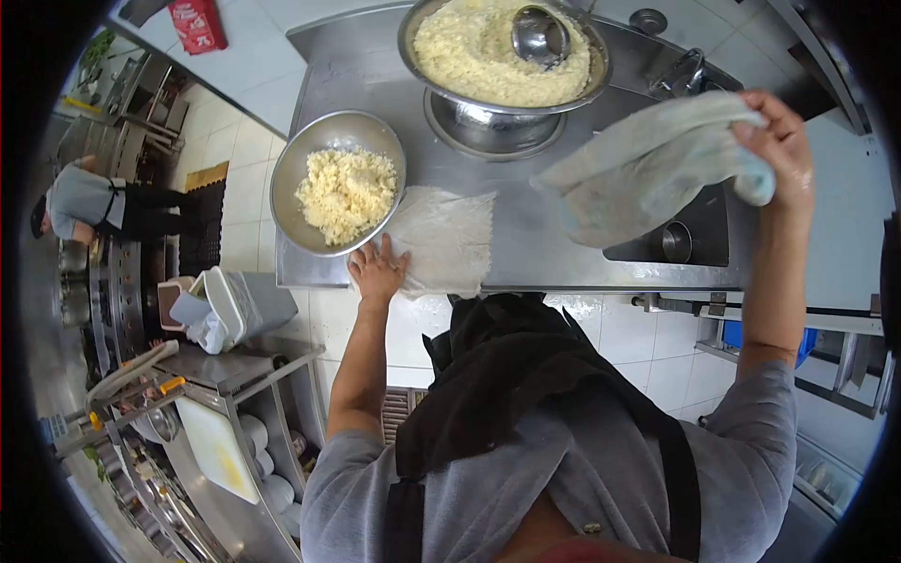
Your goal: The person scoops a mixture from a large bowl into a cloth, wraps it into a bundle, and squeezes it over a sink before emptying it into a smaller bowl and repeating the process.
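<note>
My left hand (pixel 377 274) rests with fingers spread, grasping nothing, on the corner of the flat cloth (pixel 443 239), which lies at the near edge of the steel counter (pixel 544 267) beside the small bowl (pixel 336 128). My right hand (pixel 781 150) is closed on one end of the raised cloth (pixel 648 174); the rest hangs loosely above the counter and partly over the sink (pixel 716 214). Both cloths should handle as light, limp and hard to tear; whether they are damp, I cannot tell. Best hold: two adjacent corners, pinched, to limit folding. The small bowl contains a loose mound of pale yellow crumbly food (pixel 347 192); its smooth rim may slip under wet fingers. A small metal container (pixel 676 242) sits in the sink. Farther back, the large bowl (pixel 507 115) is filled with similar food, a ladle (pixel 540 38) resting in it. Well apart at left, a co-worker (pixel 89 202) leans forward.
</note>
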`<state>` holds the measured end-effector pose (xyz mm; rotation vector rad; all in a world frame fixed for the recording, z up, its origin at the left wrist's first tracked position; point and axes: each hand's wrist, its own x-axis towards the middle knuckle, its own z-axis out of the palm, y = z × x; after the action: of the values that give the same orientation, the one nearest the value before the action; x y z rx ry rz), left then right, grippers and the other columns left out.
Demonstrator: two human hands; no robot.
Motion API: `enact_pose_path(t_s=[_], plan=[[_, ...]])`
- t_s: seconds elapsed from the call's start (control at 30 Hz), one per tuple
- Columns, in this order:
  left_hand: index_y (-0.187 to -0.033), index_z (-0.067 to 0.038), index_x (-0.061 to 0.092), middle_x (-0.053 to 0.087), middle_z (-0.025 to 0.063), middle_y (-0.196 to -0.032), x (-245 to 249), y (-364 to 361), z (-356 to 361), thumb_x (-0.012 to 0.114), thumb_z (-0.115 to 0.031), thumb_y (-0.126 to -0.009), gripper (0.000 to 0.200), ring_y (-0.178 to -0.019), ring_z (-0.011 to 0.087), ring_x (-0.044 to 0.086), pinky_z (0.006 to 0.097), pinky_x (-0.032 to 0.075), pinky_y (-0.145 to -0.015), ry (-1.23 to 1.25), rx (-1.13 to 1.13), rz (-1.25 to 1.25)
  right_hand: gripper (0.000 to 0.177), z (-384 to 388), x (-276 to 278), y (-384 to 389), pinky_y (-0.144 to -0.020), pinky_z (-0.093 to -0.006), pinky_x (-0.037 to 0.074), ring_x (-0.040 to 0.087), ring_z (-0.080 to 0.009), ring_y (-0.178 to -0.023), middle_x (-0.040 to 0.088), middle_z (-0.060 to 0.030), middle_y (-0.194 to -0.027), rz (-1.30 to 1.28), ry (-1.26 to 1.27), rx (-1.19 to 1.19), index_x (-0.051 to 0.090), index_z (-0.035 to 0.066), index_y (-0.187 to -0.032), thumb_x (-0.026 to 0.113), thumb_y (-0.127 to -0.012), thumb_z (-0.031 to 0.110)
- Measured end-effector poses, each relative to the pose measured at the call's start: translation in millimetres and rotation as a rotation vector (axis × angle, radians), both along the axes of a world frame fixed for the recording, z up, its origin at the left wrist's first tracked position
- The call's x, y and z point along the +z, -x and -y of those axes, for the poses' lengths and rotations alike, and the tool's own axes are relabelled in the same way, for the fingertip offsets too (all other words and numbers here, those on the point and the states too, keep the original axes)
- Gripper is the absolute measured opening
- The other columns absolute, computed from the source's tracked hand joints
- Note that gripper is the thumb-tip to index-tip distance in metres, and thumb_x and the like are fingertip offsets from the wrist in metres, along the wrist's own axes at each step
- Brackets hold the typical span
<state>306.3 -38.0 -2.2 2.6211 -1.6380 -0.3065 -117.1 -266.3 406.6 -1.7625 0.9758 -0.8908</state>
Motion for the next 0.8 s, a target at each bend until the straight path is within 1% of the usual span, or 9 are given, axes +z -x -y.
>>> enact_pose_path(t_s=[0.17, 0.27, 0.4, 0.47, 0.53, 0.63, 0.67, 0.73, 0.8], plan=[[-0.126, -0.012, 0.057, 0.042, 0.0160, -0.141, -13, 52, 47, 0.066, -0.034, -0.079, 0.053, -0.134, 0.0438, 0.031, 0.0645, 0.032, -0.101, 0.196, -0.291, -0.157, 0.025, -8, -48, 17, -0.066, -0.0223, 0.046, 0.061, -0.0090, -0.072, 0.067, -0.0031, -0.082, -0.084, -0.067, -0.107, 0.065, 0.000, -0.097, 0.071, -0.075, 0.010], [-0.123, -0.010, 0.059, 0.045, 0.0154, -0.138, 16, 99, 77, 0.064, -0.031, -0.080, 0.049, -0.133, 0.0411, 0.034, 0.0635, 0.035, -0.100, 0.015, -0.255, -0.184, 0.024, 1, -63, 32, -0.066, -0.0221, 0.046, 0.061, -0.0086, -0.072, 0.067, -0.0039, -0.081, -0.013, -0.137, -0.178, 0.065, 0.000, -0.098, 0.071, -0.077, 0.010], [-0.123, -0.008, 0.058, 0.046, 0.0170, -0.137, 63, 122, 127, 0.066, -0.033, -0.080, 0.051, -0.130, 0.0395, 0.039, 0.0568, 0.038, -0.101, 0.073, -0.236, -0.381, 0.028, 7, -68, 41, -0.066, -0.0225, 0.046, 0.061, -0.0094, -0.072, 0.068, -0.0052, -0.080, 0.004, -0.169, -0.189, 0.063, 0.001, -0.101, 0.072, -0.079, 0.016], [-0.122, -0.005, 0.058, 0.052, 0.0186, -0.131, 138, 158, 142, 0.067, -0.033, -0.079, 0.052, -0.121, 0.0408, 0.048, 0.0482, 0.042, -0.100, 0.383, -0.414, -0.729, 0.029, 16, -68, 45, -0.067, -0.0227, 0.046, 0.061, -0.0097, -0.072, 0.068, -0.0055, -0.080, 0.004, -0.172, -0.183, 0.063, 0.001, -0.102, 0.072, -0.079, 0.017], [-0.120, -0.003, 0.059, 0.058, 0.0200, -0.123, 179, 202, 156, 0.067, -0.031, -0.079, 0.049, -0.113, 0.0404, 0.055, 0.0417, 0.044, -0.097, 0.592, -0.546, -0.736, 0.033, 25, -69, 46, -0.067, -0.0234, 0.046, 0.062, -0.0102, -0.072, 0.068, -0.0065, -0.080, 0.062, -0.183, -0.169, 0.061, 0.001, -0.104, 0.072, -0.080, 0.021], [-0.112, -0.002, 0.062, 0.063, 0.0198, -0.112, 198, 268, 188, 0.065, -0.027, -0.082, 0.039, -0.103, 0.0375, 0.060, 0.0421, 0.047, -0.090, 0.887, -0.587, -0.566, 0.028, 42, -67, 54, -0.064, -0.0224, 0.046, 0.062, -0.0094, -0.070, 0.067, -0.0066, -0.081, 0.137, -0.200, -0.102, 0.058, 0.002, -0.105, 0.069, -0.084, 0.016], [-0.112, -0.002, 0.062, 0.063, 0.0198, -0.112, 197, 275, 201, 0.065, -0.027, -0.082, 0.039, -0.103, 0.0375, 0.060, 0.0421, 0.047, -0.090, 0.895, -0.585, -0.556, 0.029, 49, -67, 59, -0.066, -0.0231, 0.047, 0.063, -0.0106, -0.072, 0.068, -0.0083, -0.083, 0.143, -0.208, -0.079, 0.058, 0.001, -0.104, 0.069, -0.084, 0.018], [-0.104, -0.001, 0.064, 0.067, 0.0197, -0.098, 194, 290, 224, 0.067, -0.027, -0.082, 0.035, -0.091, 0.0351, 0.063, 0.0382, 0.048, -0.080, 0.530, -0.443, -0.585, 0.032, 63, -66, 73, -0.067, -0.0248, 0.048, 0.063, -0.0118, -0.074, 0.068, -0.0090, -0.082, 0.078, -0.156, -0.076, 0.059, 0.001, -0.104, 0.071, -0.082, 0.022], [-0.101, -0.001, 0.064, 0.067, 0.0162, -0.091, 210, 294, 229, 0.066, -0.026, -0.084, 0.030, -0.082, 0.0303, 0.061, 0.0362, 0.047, -0.074, 0.552, -0.371, -0.680, 0.036, 81, -64, 93, -0.068, -0.0266, 0.048, 0.064, -0.0130, -0.075, 0.069, -0.0096, -0.082, 0.017, -0.107, -0.083, 0.061, 0.001, -0.103, 0.073, -0.080, 0.026]])
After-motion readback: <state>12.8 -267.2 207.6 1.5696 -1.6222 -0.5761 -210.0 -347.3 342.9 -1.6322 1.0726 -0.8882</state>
